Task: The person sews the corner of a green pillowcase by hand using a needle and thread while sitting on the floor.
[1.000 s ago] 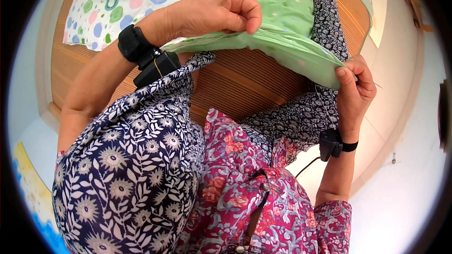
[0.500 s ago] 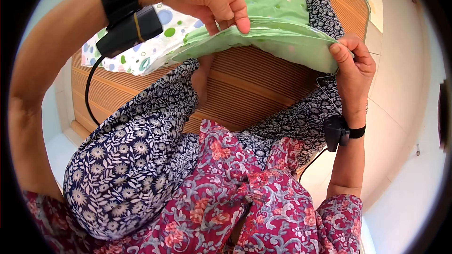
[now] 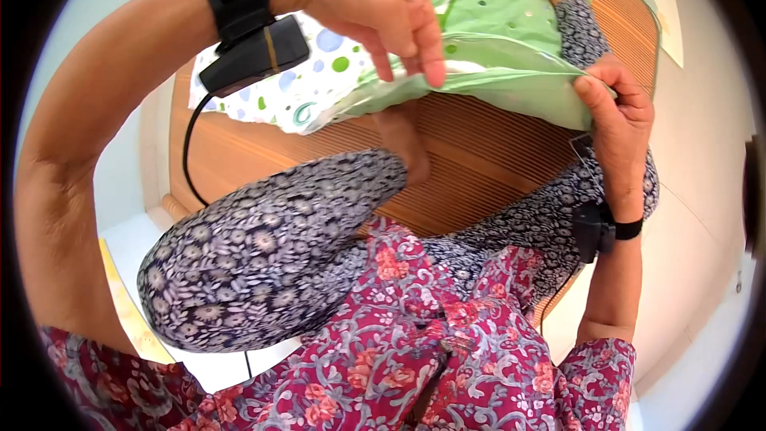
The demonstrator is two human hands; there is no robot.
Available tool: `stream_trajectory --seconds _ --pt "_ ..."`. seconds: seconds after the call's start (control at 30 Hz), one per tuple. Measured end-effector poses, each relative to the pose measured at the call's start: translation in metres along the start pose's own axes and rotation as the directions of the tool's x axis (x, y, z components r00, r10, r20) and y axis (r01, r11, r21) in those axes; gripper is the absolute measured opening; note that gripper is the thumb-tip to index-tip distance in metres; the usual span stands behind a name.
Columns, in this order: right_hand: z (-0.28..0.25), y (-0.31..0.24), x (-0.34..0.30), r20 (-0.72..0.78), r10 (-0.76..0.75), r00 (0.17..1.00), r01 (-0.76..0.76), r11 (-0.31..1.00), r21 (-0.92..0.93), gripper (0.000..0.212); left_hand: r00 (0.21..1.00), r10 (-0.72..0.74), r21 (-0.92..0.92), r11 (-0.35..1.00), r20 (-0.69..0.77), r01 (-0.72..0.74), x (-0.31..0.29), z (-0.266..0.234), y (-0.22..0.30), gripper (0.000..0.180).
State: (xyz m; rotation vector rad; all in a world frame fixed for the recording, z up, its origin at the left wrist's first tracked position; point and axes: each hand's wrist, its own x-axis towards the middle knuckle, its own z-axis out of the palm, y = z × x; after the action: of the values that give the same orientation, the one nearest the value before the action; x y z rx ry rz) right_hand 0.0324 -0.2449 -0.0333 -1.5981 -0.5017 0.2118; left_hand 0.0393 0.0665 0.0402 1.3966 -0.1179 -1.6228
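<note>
Both hands work a green cover [image 3: 511, 40] over a dotted white pillow [image 3: 279, 92] on a slatted wooden bed [image 3: 479, 160]. Right hand [image 3: 614, 104] pinches the cover's near edge; left hand [image 3: 375, 8] hovers unclenched, fingertips at the opening. Pillow is partly sheathed, its left part bare. Cover looks thin, smooth, polka-dotted.

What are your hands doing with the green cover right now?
Right hand pinching green cover edge. Left hand fingertips on the cover's fold. Spotted white cloth underneath, on a wooden slatted surface.
</note>
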Motion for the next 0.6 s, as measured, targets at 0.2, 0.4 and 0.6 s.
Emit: stream_trajectory --seconds 0.2,0.4,0.6 --pt "-0.003 0.017 0.003 -0.046 0.124 0.991 -0.122 0.992 0.028 0.008 0.999 0.021 0.296 0.955 -0.040 -0.008 -0.029 -0.001 -0.003 0.041" --pt "-0.012 0.035 0.005 -0.031 0.119 0.992 -0.115 0.989 0.090 0.009 0.924 -0.260 -0.034 0.965 -0.282 0.261 -0.134 0.033 0.044 0.041" --pt "-0.013 0.035 0.009 -0.048 0.137 0.989 -0.131 0.986 0.104 0.010 0.784 0.598 -0.158 0.769 -0.165 -0.620 -0.062 0.035 0.094 0.054"
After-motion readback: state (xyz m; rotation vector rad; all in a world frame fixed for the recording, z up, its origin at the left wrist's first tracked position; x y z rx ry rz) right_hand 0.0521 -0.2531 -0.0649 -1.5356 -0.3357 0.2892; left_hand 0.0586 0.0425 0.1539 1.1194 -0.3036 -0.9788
